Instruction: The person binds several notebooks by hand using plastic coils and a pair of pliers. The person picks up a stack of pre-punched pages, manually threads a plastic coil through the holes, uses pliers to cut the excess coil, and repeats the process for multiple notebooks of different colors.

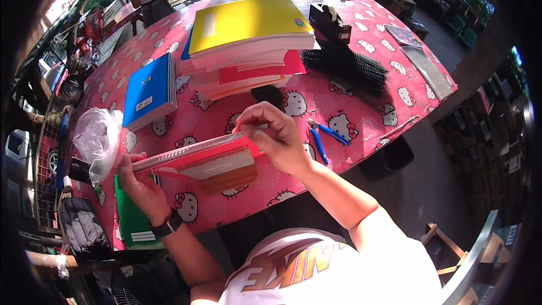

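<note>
Holds red notebook (209,153) above pink tablecloth (271,179), clasped at the left end between thumb and fingers of left hand (144,193) and pinched near the right end of the ridged edge between thumb and fingertips of right hand (278,136). Appears partway through work on that edge — cannot confirm completion along its full length. Shows yellow-topped stack (248,33), blue notebooks (148,91), green notebook (133,214), black coils (361,72) and blue-handled pliers (334,135) out of hand — cannot tell finished from pending.

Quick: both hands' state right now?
Left hand: holding the left end of the red notebook.
Right hand: closed, finger and thumb pinched at its right end.
</note>
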`<action>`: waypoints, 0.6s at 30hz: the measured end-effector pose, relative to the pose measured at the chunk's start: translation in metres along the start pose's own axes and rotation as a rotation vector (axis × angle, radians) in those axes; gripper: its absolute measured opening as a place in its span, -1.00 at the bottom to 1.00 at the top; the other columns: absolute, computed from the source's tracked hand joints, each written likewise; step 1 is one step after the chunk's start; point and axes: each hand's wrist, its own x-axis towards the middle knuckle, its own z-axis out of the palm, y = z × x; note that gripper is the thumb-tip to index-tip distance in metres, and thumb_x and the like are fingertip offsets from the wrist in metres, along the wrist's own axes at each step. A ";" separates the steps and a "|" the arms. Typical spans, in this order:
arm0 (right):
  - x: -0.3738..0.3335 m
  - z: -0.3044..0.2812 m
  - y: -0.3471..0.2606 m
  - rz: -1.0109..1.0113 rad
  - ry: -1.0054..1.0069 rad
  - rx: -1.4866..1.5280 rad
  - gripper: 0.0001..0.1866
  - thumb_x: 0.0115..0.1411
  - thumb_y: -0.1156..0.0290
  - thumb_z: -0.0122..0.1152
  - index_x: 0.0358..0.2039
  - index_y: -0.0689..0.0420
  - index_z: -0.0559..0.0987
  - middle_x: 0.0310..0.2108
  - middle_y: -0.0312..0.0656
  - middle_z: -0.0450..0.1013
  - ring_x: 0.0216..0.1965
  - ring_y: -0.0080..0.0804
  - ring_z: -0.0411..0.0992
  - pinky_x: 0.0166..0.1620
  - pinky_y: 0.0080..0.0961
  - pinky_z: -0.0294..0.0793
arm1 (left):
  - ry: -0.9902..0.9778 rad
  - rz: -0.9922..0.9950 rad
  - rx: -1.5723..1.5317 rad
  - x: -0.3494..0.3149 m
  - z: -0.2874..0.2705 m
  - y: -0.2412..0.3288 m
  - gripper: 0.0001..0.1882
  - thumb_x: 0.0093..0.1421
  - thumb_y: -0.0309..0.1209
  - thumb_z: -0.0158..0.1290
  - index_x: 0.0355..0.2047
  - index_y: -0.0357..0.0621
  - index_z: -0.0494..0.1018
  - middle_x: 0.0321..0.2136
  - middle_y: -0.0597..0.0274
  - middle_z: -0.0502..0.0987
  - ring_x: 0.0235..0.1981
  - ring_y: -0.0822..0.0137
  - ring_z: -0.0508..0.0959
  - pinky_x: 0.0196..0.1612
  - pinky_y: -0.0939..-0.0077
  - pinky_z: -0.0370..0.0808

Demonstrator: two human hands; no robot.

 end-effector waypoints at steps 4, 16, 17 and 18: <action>0.025 -0.077 0.013 -0.129 0.119 -0.083 -0.85 0.24 0.47 0.09 -0.26 0.30 0.51 -0.40 -0.24 0.50 -0.37 -0.57 0.48 -0.22 -0.60 0.49 | -0.003 0.049 0.089 0.008 -0.015 -0.006 -0.81 0.23 -0.31 -0.05 -0.36 -0.20 0.41 -0.39 0.21 0.45 -0.32 0.38 0.47 -0.12 0.45 0.36; 0.059 -0.268 0.077 0.302 -0.252 -1.998 -0.79 0.06 0.27 0.19 -0.29 0.06 0.52 -0.23 -0.19 0.43 -0.07 -0.25 0.37 -0.10 -0.27 0.38 | -0.004 -0.118 -0.078 0.001 0.003 -0.004 -0.78 0.24 -0.32 -0.07 -0.33 -0.25 0.42 -0.44 0.27 0.45 -0.37 0.40 0.47 -0.22 0.50 0.38; 0.058 -0.267 0.077 0.231 -0.280 -2.031 -0.78 0.04 0.28 0.19 -0.30 0.06 0.53 -0.25 -0.19 0.44 -0.10 -0.25 0.38 -0.10 -0.29 0.37 | 0.031 -0.108 -0.062 0.000 0.006 0.000 -0.78 0.24 -0.34 -0.08 -0.31 -0.26 0.42 -0.44 0.28 0.46 -0.38 0.41 0.48 -0.23 0.51 0.38; 0.059 -0.269 0.077 0.228 -0.283 -2.017 -0.77 0.03 0.28 0.19 -0.31 0.08 0.53 -0.26 -0.18 0.44 -0.10 -0.26 0.38 -0.10 -0.30 0.38 | 0.029 -0.098 -0.056 0.004 0.001 0.003 -0.78 0.24 -0.34 -0.08 -0.31 -0.26 0.42 -0.44 0.28 0.46 -0.38 0.41 0.48 -0.23 0.51 0.38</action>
